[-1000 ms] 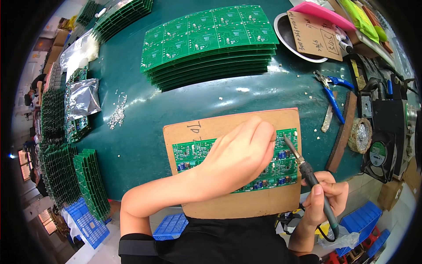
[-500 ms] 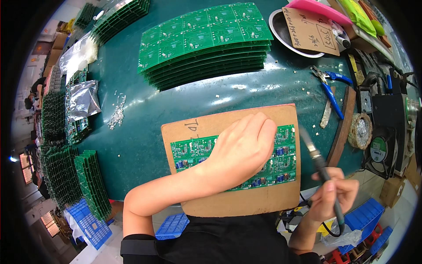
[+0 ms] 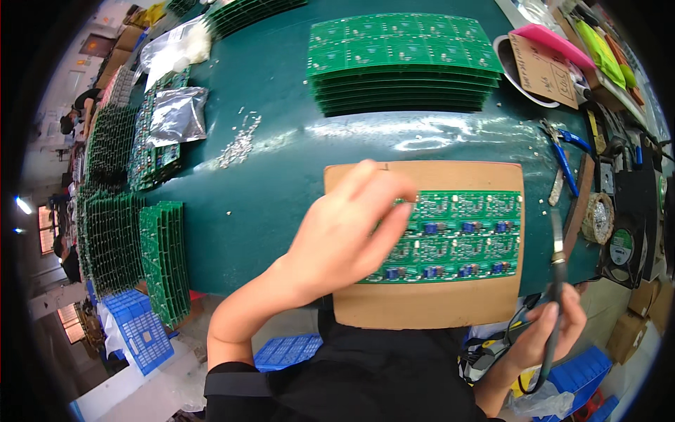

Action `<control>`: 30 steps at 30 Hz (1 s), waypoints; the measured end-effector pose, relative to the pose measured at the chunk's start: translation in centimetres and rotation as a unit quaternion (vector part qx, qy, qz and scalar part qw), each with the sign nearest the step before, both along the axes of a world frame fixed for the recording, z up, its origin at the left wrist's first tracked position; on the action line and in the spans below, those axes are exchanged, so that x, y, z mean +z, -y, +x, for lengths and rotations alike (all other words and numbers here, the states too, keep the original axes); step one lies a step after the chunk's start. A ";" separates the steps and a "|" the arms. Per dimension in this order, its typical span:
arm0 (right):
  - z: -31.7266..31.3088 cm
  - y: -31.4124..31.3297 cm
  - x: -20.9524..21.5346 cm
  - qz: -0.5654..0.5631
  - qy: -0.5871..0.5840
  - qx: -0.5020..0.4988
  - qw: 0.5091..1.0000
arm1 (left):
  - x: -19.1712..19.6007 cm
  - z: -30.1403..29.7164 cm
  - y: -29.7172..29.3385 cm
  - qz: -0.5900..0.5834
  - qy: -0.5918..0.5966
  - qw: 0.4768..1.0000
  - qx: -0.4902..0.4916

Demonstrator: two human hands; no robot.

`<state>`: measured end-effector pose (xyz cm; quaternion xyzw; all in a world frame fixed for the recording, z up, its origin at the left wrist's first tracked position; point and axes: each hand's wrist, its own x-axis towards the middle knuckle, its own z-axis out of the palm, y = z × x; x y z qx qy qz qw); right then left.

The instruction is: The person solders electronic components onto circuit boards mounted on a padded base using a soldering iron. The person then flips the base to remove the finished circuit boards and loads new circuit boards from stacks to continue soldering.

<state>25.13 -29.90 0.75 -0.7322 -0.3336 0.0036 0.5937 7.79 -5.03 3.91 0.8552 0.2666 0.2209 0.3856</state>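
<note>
A populated green circuit board panel (image 3: 460, 243) lies on a piece of brown cardboard (image 3: 422, 306) at the front of the table. Over the panel's left part is my left hand (image 3: 344, 235), its fingers curled and thumb near the index finger. It is slightly blurred, and whatever it may pinch is too small to make out. My right hand (image 3: 552, 327) is closed round the handle of a soldering iron (image 3: 558, 271). The iron points up and away, right of the cardboard and apart from the board.
A stack of green boards (image 3: 404, 63) stands at the back. Small white parts (image 3: 240, 144) lie in a pile at left, near a silver bag (image 3: 179, 116) and more board stacks (image 3: 165, 260). Blue-handled pliers (image 3: 566, 169), a solder roll (image 3: 598, 218) and a fan (image 3: 622, 246) are at right.
My left hand has shifted from the board's middle to its left part, uncovering more components. The iron has swung more upright, still in my right hand. The whole view has turned somewhat.
</note>
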 end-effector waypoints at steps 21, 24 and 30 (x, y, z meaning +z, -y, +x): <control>-10.2 -7.3 -0.4 -0.023 -0.012 0.324 0.946 | -5.2 -8.5 -0.1 0.063 0.047 0.997 -0.027; -10.1 -7.4 -0.3 -0.023 -0.002 0.331 0.943 | -5.1 -8.6 -0.1 0.064 0.038 0.997 -0.030; -10.0 -6.2 0.4 -0.045 -0.027 0.318 0.947 | -4.9 -8.5 0.3 0.068 0.059 0.996 -0.011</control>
